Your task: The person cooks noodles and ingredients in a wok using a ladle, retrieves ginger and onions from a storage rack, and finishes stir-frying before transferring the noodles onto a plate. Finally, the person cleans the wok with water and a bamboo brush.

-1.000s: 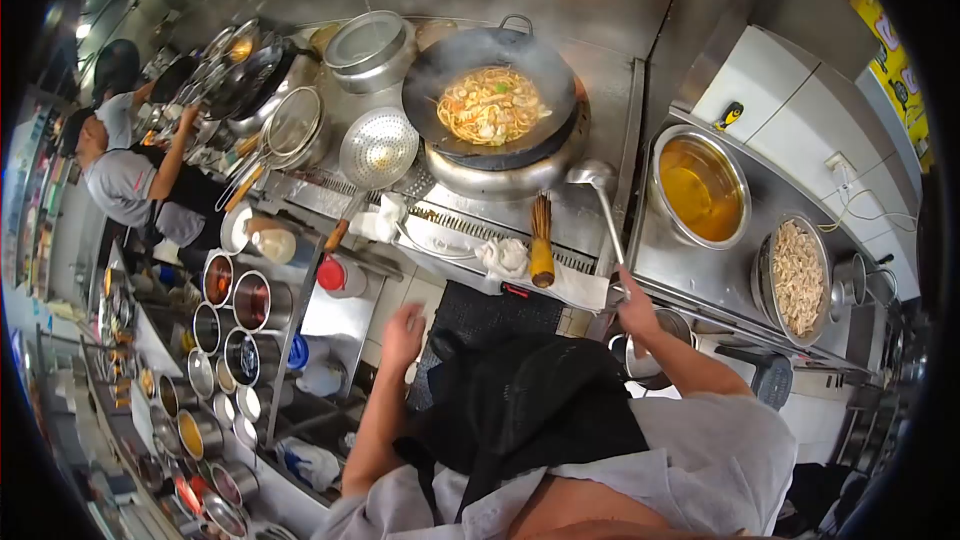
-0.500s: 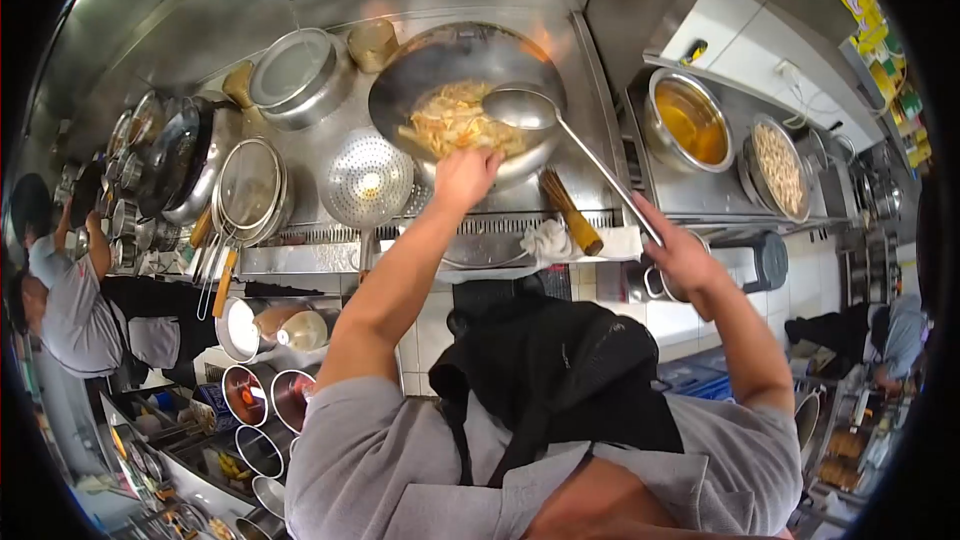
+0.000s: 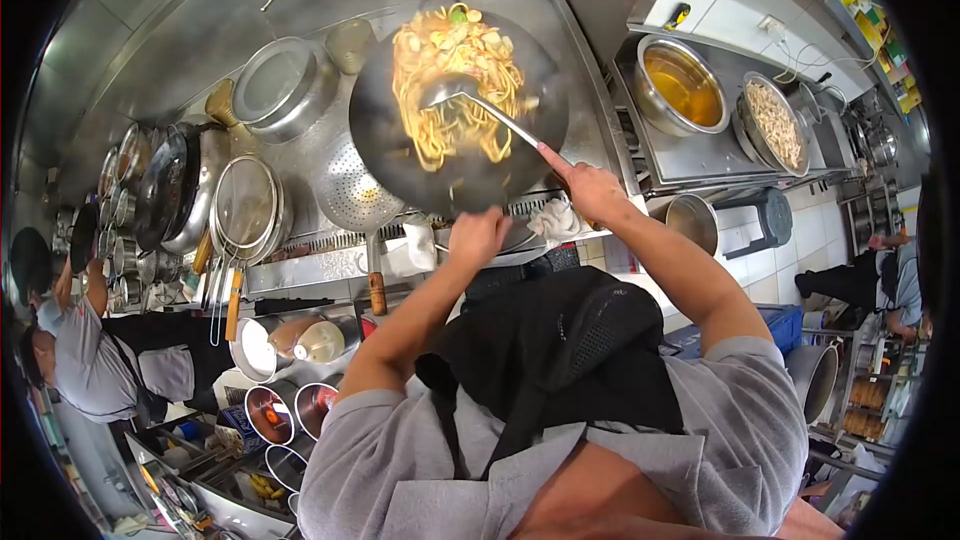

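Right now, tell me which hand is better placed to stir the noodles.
Right, most likely: the right hand holds the ladle, its bowl at the noodles. The left hand is at the near edge of the wok, with no utensil visible in it.

Shiny metal ladle (image 3: 450, 91), dull metal wok (image 3: 377, 125)

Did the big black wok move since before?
Yes. The wok moved toward the slotted metal strip in front; its near edge now reaches that strip, where earlier there was a gap.
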Demonstrator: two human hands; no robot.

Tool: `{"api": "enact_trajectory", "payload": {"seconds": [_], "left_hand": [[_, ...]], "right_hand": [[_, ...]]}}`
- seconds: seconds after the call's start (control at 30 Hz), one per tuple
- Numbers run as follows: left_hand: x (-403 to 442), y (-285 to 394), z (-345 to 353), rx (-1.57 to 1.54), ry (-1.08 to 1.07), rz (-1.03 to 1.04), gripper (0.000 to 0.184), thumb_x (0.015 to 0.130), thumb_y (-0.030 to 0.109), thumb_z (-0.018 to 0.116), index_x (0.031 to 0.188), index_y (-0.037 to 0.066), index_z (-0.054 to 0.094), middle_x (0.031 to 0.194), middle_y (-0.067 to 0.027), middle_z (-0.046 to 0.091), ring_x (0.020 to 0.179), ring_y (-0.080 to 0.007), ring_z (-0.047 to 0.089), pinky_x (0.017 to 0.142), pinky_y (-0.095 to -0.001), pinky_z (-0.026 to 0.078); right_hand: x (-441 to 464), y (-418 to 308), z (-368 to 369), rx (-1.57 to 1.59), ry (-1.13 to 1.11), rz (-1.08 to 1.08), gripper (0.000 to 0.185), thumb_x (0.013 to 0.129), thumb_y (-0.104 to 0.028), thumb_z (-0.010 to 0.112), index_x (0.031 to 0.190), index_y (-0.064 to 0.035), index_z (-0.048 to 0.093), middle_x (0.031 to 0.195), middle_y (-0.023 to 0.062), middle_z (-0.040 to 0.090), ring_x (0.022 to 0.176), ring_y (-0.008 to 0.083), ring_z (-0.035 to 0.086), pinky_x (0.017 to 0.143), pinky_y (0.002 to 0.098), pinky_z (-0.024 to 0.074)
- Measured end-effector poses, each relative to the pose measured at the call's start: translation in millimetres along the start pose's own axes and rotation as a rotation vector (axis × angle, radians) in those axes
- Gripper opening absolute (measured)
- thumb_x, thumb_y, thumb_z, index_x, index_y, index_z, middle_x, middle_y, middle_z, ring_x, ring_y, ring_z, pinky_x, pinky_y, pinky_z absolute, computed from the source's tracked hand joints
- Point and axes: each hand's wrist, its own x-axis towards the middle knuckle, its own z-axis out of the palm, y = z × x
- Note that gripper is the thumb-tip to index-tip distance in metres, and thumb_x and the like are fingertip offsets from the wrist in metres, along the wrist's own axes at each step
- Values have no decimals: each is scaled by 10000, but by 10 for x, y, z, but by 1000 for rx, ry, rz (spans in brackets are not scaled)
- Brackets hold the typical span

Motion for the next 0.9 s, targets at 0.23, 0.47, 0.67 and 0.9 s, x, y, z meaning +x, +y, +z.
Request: {"api": "enact_trajectory", "payload": {"seconds": [0.23, 0.47, 0.67, 0.9], "left_hand": [[641, 540, -1117, 61, 31, -89, 305, 892, 390, 660, 753, 120, 685, 661, -135, 661, 624, -358, 659, 572, -478, 508], [839, -74, -101, 119, 306, 5, 282, 904, 315, 648, 780, 64, 621, 800, -200, 679, 751, -417, 658, 678, -503, 504], [31, 292, -285, 45, 98, -7, 293, 839, 328, 717, 699, 97, 604, 620, -131, 629, 581, -360, 629, 543, -447, 497], [1118, -10, -490, 102, 159, -110, 317, 849, 417, 686, 765, 111, 669, 684, -159, 668, 664, -389, 652, 629, -507, 505]], "right_hand": [[-730, 373, -836, 445, -361, -14, 917, 810, -15, 497, 1572, -370, 131, 1062, 255, 667, 866, 401, 670, 816, 471, 516], [-37, 359, -446, 179, -306, -23, 932, 812, 40, 501, 1562, -396, 161, 1272, 262, 587, 1008, 369, 666, 858, 460, 525], [56, 375, -78, 24, -8, -2, 918, 829, 15, 516, 1556, -418, 161, 994, 224, 679, 900, 385, 683, 776, 494, 537], [-712, 737, -530, 304, -139, -53, 904, 811, 8, 460, 1548, -427, 173, 990, 284, 661, 906, 439, 649, 826, 489, 498]]}}
